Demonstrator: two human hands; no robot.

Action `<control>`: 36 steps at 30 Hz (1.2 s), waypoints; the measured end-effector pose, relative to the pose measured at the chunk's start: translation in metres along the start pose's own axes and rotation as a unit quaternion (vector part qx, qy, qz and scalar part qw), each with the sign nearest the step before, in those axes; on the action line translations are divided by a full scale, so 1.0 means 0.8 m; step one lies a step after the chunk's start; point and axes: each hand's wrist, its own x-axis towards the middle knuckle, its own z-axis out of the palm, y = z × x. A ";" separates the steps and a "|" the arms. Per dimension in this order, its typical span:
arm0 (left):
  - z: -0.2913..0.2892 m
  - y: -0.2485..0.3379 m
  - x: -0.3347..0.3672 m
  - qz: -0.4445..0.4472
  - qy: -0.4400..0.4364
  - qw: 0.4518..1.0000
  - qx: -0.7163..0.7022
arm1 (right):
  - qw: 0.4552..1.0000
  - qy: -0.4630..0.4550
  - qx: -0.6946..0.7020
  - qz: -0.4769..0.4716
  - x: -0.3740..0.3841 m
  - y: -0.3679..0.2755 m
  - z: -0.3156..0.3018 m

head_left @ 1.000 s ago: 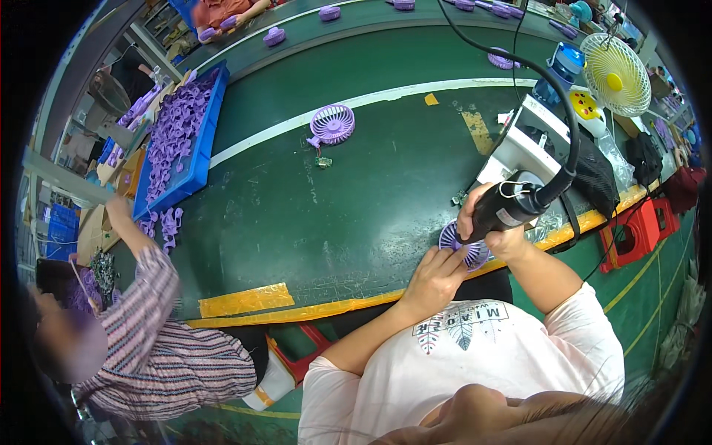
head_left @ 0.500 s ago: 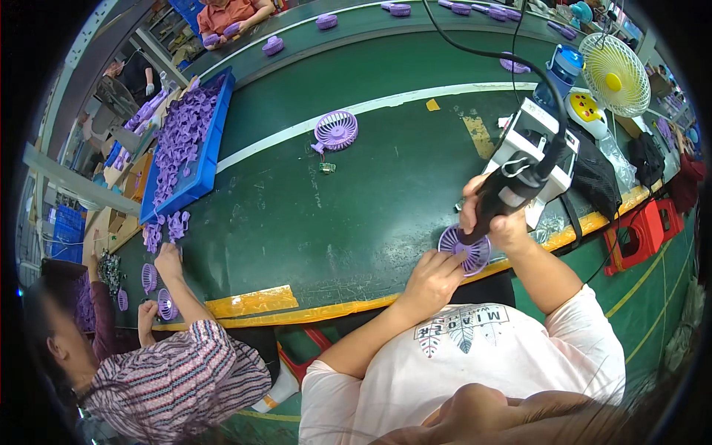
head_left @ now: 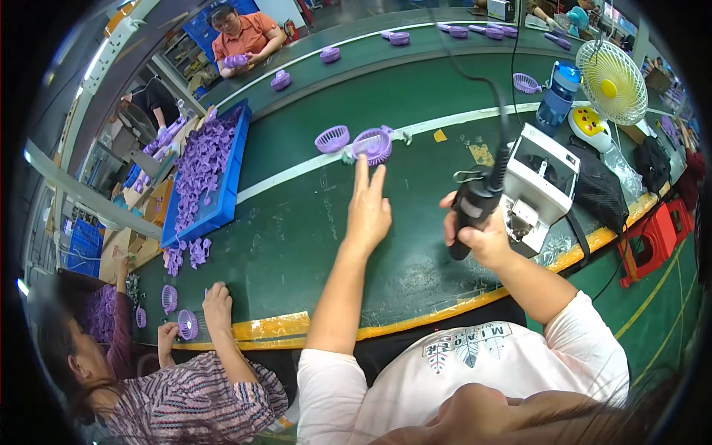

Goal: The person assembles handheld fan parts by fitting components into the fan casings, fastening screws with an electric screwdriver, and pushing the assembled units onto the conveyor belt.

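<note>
My left hand (head_left: pixel 367 211) reaches forward over the green work surface, index and middle fingers stretched out. Their tips meet the near edge of a round purple fan housing (head_left: pixel 372 147); nothing appears gripped. A second slatted purple housing (head_left: pixel 331 139) lies just to its left, with a small greenish part (head_left: pixel 347 157) between them. In my right hand (head_left: pixel 478 233) is a black electric screwdriver (head_left: pixel 476 200), its cord rising from the top. The grip stays wrapped in my fingers above the table, beside a white boxy device (head_left: pixel 539 178); the tool's tip is hard to make out.
A blue tray (head_left: pixel 215 200) heaped with purple parts stands at left. A co-worker in a striped top (head_left: pixel 196 389) handles purple housings near it. A blue bottle (head_left: pixel 558 100) and yellow fan (head_left: pixel 612 83) stand at right. Purple handheld fans (head_left: pixel 399 37) line the far belt.
My left hand has moved from the near edge out to the white line, where a purple housing now lies beside the other. My right hand has raised the screwdriver away from the near edge.
</note>
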 end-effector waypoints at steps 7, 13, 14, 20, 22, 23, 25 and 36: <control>0.053 0.032 -0.021 0.012 0.062 0.975 -0.213 | 0.996 0.032 -0.039 -0.068 0.032 0.039 0.017; 0.079 0.017 -0.036 -0.100 0.068 0.908 -0.400 | 0.993 0.012 -0.069 -0.090 0.031 0.060 0.008; 0.076 0.019 -0.037 -0.106 0.061 0.919 -0.376 | 0.991 0.002 -0.054 -0.121 0.031 0.064 0.008; 0.050 0.046 -0.042 -0.013 0.137 0.944 -0.299 | 0.981 0.020 -0.147 -0.121 0.024 0.068 0.003; 0.044 0.048 -0.043 0.010 0.155 0.948 -0.276 | 0.979 0.015 -0.163 -0.124 0.025 0.069 0.003; 0.041 0.049 -0.043 0.040 0.172 0.952 -0.251 | 0.981 0.028 -0.158 -0.112 0.025 0.070 0.005; 0.035 0.054 -0.043 0.071 0.187 0.953 -0.226 | 0.982 0.041 -0.153 -0.101 0.025 0.072 0.004; 0.022 0.071 -0.054 0.102 0.147 0.941 -0.288 | 0.972 0.095 -0.200 -0.072 0.028 0.061 0.006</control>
